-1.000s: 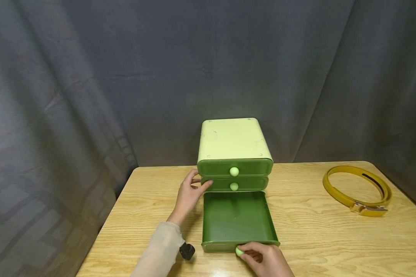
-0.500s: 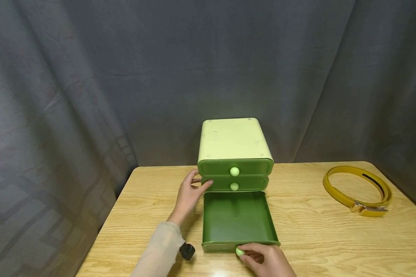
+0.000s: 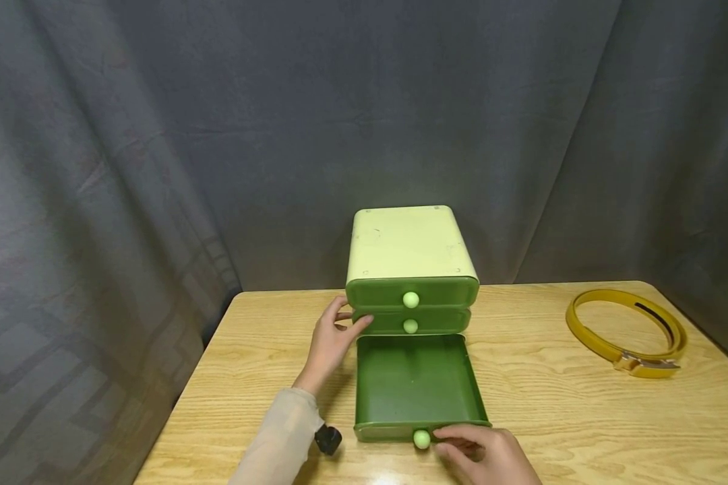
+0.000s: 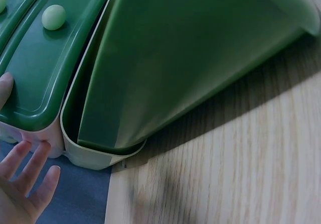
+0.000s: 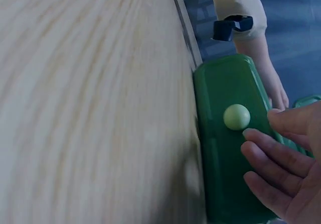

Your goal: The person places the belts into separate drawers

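Observation:
A small drawer cabinet [image 3: 411, 242] with a cream shell and green drawer fronts stands on the table. Its bottom drawer [image 3: 415, 384] is pulled far out and holds nothing visible. At the cabinet's left side is my left hand [image 3: 329, 340]: the thumb rests on the middle drawer's front [image 3: 382, 325], and straight fingertips touch the side wall in the left wrist view. My right hand [image 3: 490, 453] is just right of the bottom drawer's pale green knob [image 3: 421, 439]. In the right wrist view its fingers [image 5: 278, 158] are loosely extended beside the knob, holding nothing.
A mustard-yellow belt [image 3: 588, 340] with a metal buckle lies looped on the wooden table [image 3: 540, 404] at the right. Grey curtains [image 3: 364, 135] hang behind and beside the table. A black wrist device [image 3: 327, 439] sits at my left sleeve.
My right hand has let go of the bottom drawer's knob and shifted slightly right. The drawer stays pulled out, and my left hand keeps its place.

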{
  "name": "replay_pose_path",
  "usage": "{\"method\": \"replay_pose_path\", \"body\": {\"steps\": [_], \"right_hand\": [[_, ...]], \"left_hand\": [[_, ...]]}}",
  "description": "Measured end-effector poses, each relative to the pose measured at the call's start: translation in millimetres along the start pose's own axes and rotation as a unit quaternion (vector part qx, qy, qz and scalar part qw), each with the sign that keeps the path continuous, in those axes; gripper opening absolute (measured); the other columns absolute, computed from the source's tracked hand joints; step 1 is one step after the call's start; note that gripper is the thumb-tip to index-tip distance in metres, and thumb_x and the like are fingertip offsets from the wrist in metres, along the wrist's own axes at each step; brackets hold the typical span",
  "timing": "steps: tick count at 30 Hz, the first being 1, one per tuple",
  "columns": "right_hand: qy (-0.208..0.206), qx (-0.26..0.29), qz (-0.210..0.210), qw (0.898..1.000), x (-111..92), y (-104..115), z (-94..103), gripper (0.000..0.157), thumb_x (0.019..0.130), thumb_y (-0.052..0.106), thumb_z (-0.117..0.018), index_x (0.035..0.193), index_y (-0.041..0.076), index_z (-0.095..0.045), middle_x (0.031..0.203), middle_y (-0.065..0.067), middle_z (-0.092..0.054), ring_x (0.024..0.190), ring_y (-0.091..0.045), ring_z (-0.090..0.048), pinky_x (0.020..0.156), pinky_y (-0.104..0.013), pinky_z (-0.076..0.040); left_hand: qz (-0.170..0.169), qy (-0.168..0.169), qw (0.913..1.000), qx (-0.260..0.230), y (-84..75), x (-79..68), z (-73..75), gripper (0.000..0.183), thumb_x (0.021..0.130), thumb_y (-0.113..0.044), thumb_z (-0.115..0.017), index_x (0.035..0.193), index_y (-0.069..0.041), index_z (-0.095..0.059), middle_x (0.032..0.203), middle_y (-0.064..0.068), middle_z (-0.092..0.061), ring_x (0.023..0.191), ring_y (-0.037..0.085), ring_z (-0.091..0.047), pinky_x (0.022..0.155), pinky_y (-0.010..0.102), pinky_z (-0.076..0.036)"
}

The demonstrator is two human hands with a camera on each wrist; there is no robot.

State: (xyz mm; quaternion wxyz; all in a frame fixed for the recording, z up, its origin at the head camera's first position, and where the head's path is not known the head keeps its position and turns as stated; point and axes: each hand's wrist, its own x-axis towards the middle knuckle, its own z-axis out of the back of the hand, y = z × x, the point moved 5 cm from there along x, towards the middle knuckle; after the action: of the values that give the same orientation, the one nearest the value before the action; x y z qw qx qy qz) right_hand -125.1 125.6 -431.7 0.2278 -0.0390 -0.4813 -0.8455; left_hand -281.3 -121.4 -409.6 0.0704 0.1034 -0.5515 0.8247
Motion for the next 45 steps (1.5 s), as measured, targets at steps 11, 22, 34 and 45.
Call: {"method": "replay_pose_path", "body": {"steps": [11,22,34,45], "right_hand": [[-0.140,-0.086,0.003,0.986,-8.8,6.2,35.2,0.022,0.076,0.003,-0.083,0.093,0.016,-0.078,0.081,0.015,-0.071,0.070,0.001,-0.063,0.060,-0.024,-0.054],[-0.191,-0.093,0.072,0.975,-5.6,-3.0,75.5,0.040,0.073,-0.009,-0.082,0.102,0.018,-0.077,0.092,0.007,-0.074,0.077,-0.002,-0.064,0.073,-0.011,-0.048],[-0.197,-0.126,0.106,0.967,7.4,-21.3,114.1,0.042,0.073,-0.010,-0.081,0.105,0.017,-0.076,0.097,0.004,-0.074,0.088,-0.002,-0.061,0.081,-0.009,-0.044],[-0.208,-0.138,0.056,0.967,-2.7,-49.6,144.0,0.031,0.079,-0.006,-0.079,0.105,0.010,-0.076,0.100,0.010,-0.073,0.093,0.005,-0.058,0.081,-0.004,-0.040]], "left_hand": [[-0.004,-0.003,1.0000,-0.002,-0.2,-0.9,-0.7,0.039,0.087,-0.043,-0.076,0.121,-0.030,-0.063,0.124,-0.009,-0.060,0.111,0.021,-0.059,0.089,0.042,-0.049],[-0.009,-0.007,0.9999,0.000,-3.6,1.3,-1.8,0.040,0.088,-0.040,-0.075,0.124,-0.027,-0.062,0.126,-0.007,-0.060,0.112,0.023,-0.058,0.089,0.041,-0.049],[-0.014,-0.010,0.9998,0.011,-10.7,4.6,3.3,0.044,0.090,-0.039,-0.074,0.129,-0.026,-0.058,0.132,-0.004,-0.058,0.114,0.025,-0.058,0.092,0.041,-0.048],[-0.015,0.004,0.9990,0.041,-9.0,1.7,2.4,0.051,0.091,-0.043,-0.072,0.137,-0.026,-0.056,0.137,-0.001,-0.054,0.115,0.025,-0.058,0.094,0.042,-0.048]]}}
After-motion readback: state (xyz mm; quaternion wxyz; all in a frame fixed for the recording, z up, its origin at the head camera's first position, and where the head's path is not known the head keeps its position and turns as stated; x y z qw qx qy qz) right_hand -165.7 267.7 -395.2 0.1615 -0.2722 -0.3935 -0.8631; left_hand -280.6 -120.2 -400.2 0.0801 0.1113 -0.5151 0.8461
